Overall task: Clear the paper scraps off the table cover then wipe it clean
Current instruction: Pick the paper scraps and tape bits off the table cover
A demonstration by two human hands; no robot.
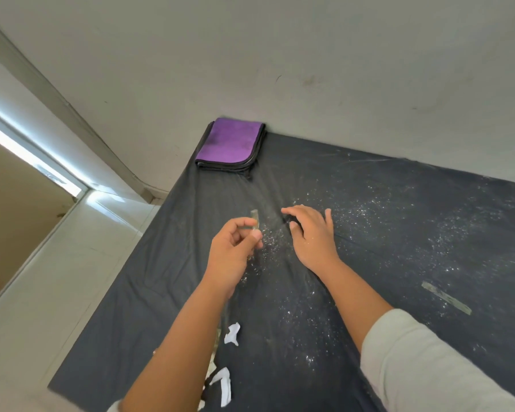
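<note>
A black table cover (384, 233) is speckled with fine white crumbs. My left hand (232, 254) pinches a thin pale paper strip (254, 219) just above the cover. Beside it, my right hand (311, 233) lies flat with spread fingers touching the cover. White paper scraps (232, 333) lie near the front edge under my left forearm, with more scraps (223, 385) lower down. Another long grey strip (446, 298) lies on the cover at the right. A folded purple cloth (231, 144) sits at the far left corner of the cover.
A grey wall (280, 55) runs along the far edge of the table. To the left of the table lies a pale tiled floor (57, 278) and a doorway (18, 203).
</note>
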